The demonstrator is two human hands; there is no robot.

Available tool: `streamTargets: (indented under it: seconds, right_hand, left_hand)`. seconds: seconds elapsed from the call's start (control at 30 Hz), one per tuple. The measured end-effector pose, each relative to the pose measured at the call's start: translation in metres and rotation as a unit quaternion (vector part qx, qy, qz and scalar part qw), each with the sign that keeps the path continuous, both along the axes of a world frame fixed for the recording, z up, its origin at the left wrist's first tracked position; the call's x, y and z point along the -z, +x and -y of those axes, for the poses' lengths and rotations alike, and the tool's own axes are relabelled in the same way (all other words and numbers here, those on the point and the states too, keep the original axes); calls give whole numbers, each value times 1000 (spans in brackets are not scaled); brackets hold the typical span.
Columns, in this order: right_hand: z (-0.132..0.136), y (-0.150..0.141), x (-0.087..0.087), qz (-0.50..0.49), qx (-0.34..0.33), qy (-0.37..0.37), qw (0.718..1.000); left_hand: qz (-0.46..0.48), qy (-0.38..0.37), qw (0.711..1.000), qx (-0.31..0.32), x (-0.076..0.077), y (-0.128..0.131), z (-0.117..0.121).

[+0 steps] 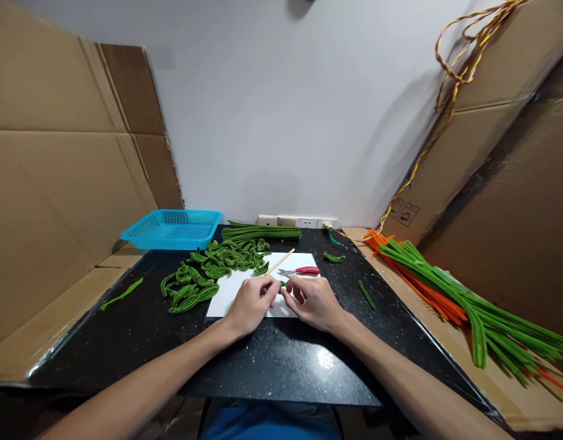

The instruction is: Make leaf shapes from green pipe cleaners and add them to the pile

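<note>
Over a white sheet (236,293), my left hand (253,302) and my right hand (312,300) are close together with fingers pinched. Between their fingertips shows a small bit of green pipe cleaner (283,284); most of it is hidden by the fingers. Just beyond lie a thin wooden stick (281,260) and pliers (308,271) with red handles. Left of the sheet, and partly on it, is a pile of green leaf-shaped pipe cleaner loops (194,282).
A blue basket (171,229) stands at the back left. Straight green pipe cleaners (263,233) lie by the wall sockets. Single green pieces (366,294) are scattered on the black tabletop (281,360). Green and orange bundles (474,311) lie on cardboard at right.
</note>
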State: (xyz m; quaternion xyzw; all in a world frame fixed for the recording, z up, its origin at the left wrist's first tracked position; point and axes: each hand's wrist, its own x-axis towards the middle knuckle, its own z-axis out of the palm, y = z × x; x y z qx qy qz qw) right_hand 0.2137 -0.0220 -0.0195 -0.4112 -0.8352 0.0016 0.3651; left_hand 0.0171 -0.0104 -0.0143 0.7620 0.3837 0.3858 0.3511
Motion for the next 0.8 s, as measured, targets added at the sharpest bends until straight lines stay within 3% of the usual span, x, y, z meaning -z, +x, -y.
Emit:
streamTargets:
  seconds: [0.27, 0.33, 0.47, 0.7, 0.8]
  right_hand:
    - [-5, -2, 11, 0, 16, 7, 1000]
    - [-6, -3, 16, 5, 16, 4, 1000]
    - [-8, -4, 21, 19, 14, -3, 1000]
    - [-5, -4, 10, -31, 36, -20, 999]
    - [-3, -2, 3, -50, 29, -25, 998]
  left_hand:
    - [-41, 23, 998, 50, 3, -2, 1]
    - [-51, 26, 997, 44, 7, -1, 0]
    - [-101, 98, 990, 20, 13, -1, 0]
    - [-74, 94, 993, -24, 6, -2, -1]
    - [-37, 157, 987, -27, 2, -3, -2]
